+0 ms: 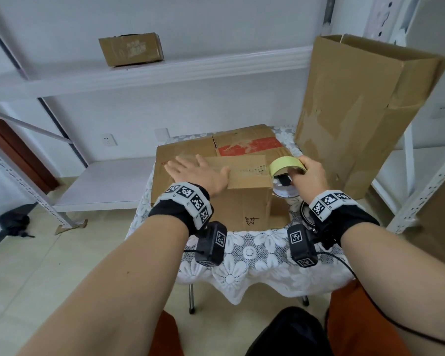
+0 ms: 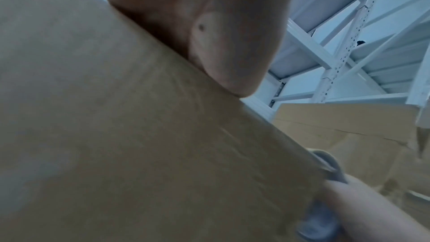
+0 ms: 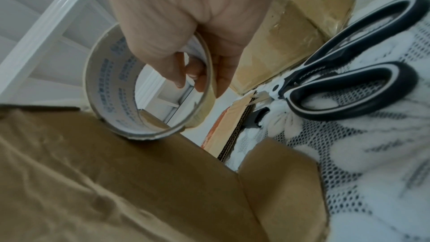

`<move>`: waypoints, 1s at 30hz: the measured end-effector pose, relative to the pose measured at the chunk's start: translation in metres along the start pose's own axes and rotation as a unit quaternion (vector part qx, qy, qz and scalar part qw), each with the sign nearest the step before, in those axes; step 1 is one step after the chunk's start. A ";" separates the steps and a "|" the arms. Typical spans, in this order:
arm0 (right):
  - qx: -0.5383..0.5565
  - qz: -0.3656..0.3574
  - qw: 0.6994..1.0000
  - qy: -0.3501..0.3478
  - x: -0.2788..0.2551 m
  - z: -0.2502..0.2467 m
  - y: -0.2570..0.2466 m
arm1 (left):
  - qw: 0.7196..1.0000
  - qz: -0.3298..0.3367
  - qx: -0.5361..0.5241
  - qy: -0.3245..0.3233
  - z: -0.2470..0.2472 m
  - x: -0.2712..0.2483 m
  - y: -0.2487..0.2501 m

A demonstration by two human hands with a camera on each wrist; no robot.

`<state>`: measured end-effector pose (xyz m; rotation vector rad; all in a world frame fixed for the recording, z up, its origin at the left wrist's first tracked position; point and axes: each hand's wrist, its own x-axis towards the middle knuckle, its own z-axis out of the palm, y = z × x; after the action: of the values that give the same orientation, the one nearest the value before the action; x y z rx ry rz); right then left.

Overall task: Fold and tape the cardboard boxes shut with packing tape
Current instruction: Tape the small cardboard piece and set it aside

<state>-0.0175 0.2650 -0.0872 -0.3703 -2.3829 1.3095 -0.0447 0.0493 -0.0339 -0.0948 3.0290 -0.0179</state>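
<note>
A tall open carton [image 1: 365, 111] is stood at two o'clock on the lace-covered surface [image 1: 252, 255], well apart from the work in hand. At the centre, the cardboard box [image 1: 216, 191] being closed is set upon flattened cardboard [image 1: 247, 145] that lies at twelve o'clock behind it. Its top flap is held flat by the left hand [image 1: 198, 173], whose fingers [image 1: 176, 164] are spread wide and straight, palm pressed down toward ten o'clock of the box top. At the box's three o'clock edge, a roll of packing tape [image 1: 287, 165] is gripped by the right hand [image 1: 310, 173], the fingers [image 3: 197, 73] curled through the core and round the rim; the roll is rested on the flap's right end. Scissors [image 3: 353, 73] are left lying on the surface at four o'clock, just beside the box.

The taping step is judged to be in hand: the flaps are folded down, and whether a strip has been laid across the top cannot be told. For the next move, the roll's free end would need to be stuck at the right edge and the roll drawn toward nine o'clock along the seam, with the flap kept pinned by the left palm. The scissors would then be called for.
</note>
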 end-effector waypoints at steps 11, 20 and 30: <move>0.093 0.034 0.995 0.000 0.000 -0.004 0.003 | 0.953 0.301 -0.023 -0.036 0.001 -0.006 0.076; 0.065 0.091 0.991 -0.068 0.002 0.001 0.018 | 0.958 0.283 -0.038 -0.007 0.004 0.004 0.077; -0.016 0.030 0.997 -0.064 -0.005 0.008 0.030 | 0.959 0.277 -0.053 -0.029 0.004 0.004 0.074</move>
<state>-0.0156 0.2727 -0.1178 -0.3795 -2.5198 1.3610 -0.0529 0.1231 -0.0395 0.7268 2.8810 0.1905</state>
